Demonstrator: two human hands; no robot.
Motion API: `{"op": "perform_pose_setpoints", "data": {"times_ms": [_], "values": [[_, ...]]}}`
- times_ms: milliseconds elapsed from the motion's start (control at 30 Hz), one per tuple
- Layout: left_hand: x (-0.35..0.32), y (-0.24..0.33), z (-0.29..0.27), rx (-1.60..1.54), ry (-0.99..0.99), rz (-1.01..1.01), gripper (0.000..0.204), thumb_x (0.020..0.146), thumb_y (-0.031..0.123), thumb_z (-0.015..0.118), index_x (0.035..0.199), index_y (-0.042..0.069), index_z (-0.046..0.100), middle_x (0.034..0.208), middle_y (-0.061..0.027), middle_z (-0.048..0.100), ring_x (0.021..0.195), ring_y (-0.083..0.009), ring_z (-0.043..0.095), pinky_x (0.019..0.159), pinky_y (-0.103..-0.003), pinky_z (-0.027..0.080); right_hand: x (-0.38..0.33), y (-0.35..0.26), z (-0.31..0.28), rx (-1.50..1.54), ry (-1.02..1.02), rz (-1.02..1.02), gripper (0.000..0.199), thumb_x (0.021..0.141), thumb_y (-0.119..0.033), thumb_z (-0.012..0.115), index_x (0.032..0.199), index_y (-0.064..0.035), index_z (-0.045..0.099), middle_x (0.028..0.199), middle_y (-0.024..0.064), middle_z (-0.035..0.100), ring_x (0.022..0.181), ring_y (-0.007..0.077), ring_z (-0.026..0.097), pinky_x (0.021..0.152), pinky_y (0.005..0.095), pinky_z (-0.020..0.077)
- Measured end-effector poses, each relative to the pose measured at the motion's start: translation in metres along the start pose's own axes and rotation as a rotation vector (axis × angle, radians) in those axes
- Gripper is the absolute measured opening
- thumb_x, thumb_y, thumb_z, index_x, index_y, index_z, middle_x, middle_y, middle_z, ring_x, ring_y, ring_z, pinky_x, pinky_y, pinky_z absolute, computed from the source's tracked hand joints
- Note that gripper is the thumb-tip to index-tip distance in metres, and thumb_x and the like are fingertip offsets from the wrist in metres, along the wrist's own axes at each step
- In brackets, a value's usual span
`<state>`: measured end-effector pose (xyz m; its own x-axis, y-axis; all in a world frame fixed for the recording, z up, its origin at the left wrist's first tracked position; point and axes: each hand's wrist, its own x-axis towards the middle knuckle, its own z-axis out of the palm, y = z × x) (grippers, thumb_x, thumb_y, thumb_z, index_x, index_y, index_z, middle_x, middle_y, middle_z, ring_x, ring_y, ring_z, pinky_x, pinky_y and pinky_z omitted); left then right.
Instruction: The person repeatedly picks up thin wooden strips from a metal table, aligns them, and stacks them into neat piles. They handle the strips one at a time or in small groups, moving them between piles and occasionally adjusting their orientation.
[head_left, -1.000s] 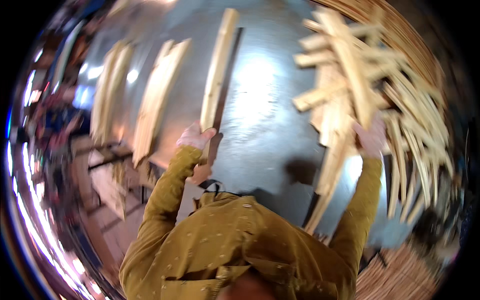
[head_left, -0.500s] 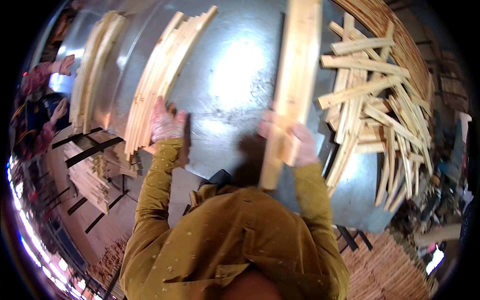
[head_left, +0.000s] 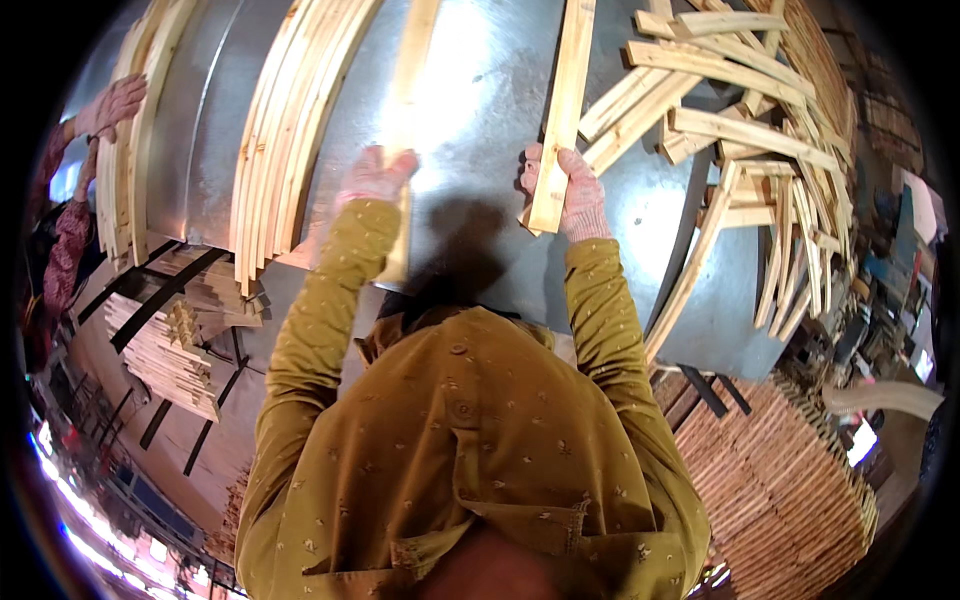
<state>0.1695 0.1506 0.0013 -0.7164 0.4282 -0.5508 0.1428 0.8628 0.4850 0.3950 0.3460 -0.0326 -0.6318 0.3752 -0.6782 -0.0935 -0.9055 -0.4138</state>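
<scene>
My left hand (head_left: 372, 178) grips a long pale wooden slat (head_left: 412, 70) that lies lengthwise on the shiny metal table (head_left: 480, 90). My right hand (head_left: 570, 190) holds a second wooden slat (head_left: 563, 100) near its lower end, running up the table beside the first. A row of aligned slats (head_left: 290, 130) lies just left of my left hand. A loose heap of slats (head_left: 740, 130) lies to the right of my right hand. My mustard-yellow sleeves reach up from the lower edge.
Another person's hand (head_left: 112, 102) rests on a slat stack (head_left: 130, 150) at the table's far left. Stacked slats (head_left: 165, 350) sit on a dark rack below left. A large bundle of slats (head_left: 780, 490) lies on the floor lower right.
My right hand has carried its slat over the table toward the middle. My left hand has left the aligned row and closed on a separate slat.
</scene>
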Motion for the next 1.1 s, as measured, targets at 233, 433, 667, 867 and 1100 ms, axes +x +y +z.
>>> {"op": "perform_pose_setpoints", "data": {"times_ms": [233,433,667,867,1100], "values": [[0.018,-0.065,-0.074,0.635,0.728,0.562,0.077,0.078,0.037,0.081,0.142,0.014,0.046,0.136,-0.0240,0.049,0.122,-0.0413,0.051,0.101,-0.058,0.040,-0.009,0.050,0.051,-0.253,-0.037,-0.211,0.033,0.102,-0.035,0.056,0.113,-0.0037,0.059,0.091,0.0109,0.063,0.086,0.0197,0.063,0.070,0.0325,0.0569],[0.015,-0.056,-0.069,0.559,0.347,0.508,0.094,0.083,0.059,0.066,0.155,0.012,0.029,0.159,-0.0249,0.024,0.147,-0.0434,0.018,0.118,-0.059,0.014,0.014,0.123,0.194,-1.746,-0.251,0.164,0.037,0.096,-0.025,0.049,0.124,-0.0051,0.063,0.102,0.0144,0.067,0.098,0.0251,0.065,0.087,0.0380,0.0538],[0.016,-0.064,-0.053,0.862,0.422,0.403,0.092,0.083,0.037,0.073,0.156,0.013,0.023,0.156,-0.0212,0.029,0.144,-0.0408,0.027,0.116,-0.059,0.023,-0.060,0.017,-0.048,-1.767,1.098,-0.996,0.044,0.101,-0.025,0.044,0.135,0.0023,0.050,0.117,0.0186,0.063,0.104,0.0280,0.064,0.090,0.0415,0.0523],[-0.083,0.125,0.089,0.525,-0.193,0.775,0.103,0.072,0.050,0.080,0.147,-0.003,0.033,0.150,-0.0249,0.040,0.135,-0.0386,0.044,0.114,-0.046,0.036,-0.169,-0.026,-0.217,-1.585,1.551,-0.345,0.052,0.099,-0.029,0.051,0.140,0.0019,0.044,0.113,0.0189,0.063,0.097,0.0310,0.062,0.086,0.0386,0.0524],[-0.084,0.124,0.141,0.724,-0.117,0.586,0.063,0.091,0.016,0.058,0.148,0.009,0.033,0.133,-0.0213,0.055,0.111,-0.0367,0.062,0.092,-0.047,0.052,-0.168,-0.170,-0.118,-1.681,1.181,-0.627,0.064,0.087,-0.025,0.065,0.145,-0.0124,0.041,0.122,0.0139,0.061,0.110,0.0346,0.061,0.096,0.0435,0.0502]]}}
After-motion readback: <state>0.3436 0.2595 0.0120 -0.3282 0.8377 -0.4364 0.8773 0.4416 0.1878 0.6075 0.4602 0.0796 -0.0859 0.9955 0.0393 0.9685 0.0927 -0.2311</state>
